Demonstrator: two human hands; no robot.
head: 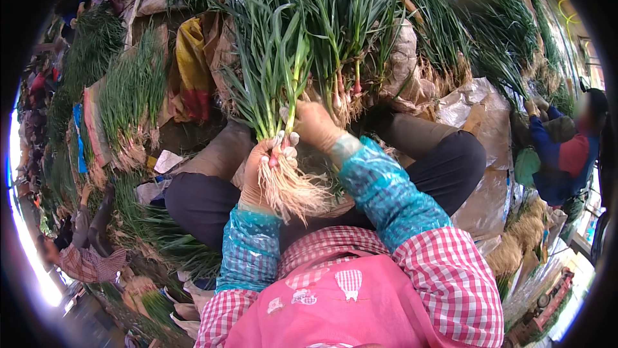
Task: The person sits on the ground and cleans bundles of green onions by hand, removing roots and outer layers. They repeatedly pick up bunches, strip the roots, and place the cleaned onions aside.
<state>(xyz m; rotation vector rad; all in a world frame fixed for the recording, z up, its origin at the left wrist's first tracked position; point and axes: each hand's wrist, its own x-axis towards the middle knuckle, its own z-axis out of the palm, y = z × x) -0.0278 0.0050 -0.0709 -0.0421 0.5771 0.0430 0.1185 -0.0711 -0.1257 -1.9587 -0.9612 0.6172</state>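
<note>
A bunch of young green garlic plants (pixel 275 102), with reddish-white bulbs and long pale roots (pixel 292 189), stands leaf end up in front of my body. My left hand (pixel 258 169) grips it around the lower stems, just above the roots. White coverings wrap some fingertips. Slightly higher, my right hand (pixel 316 123) curls its fingers about a stalk at the bunch's right side; part of those fingers is hidden. Beyond my hands, more garlic plants (pixel 347 53) lean upright against a woven sack (pixel 403 58), bulbs downward.
My bent knees flank the work. Garlic piles lie left (pixel 133 87) and right (pixel 439 34). A yellow-and-red sack (pixel 193 68) stands left, and plastic sheeting (pixel 483 155) lies right. One co-worker (pixel 565 150) handles plants at far right; another person (pixel 87 256) is at lower left.
</note>
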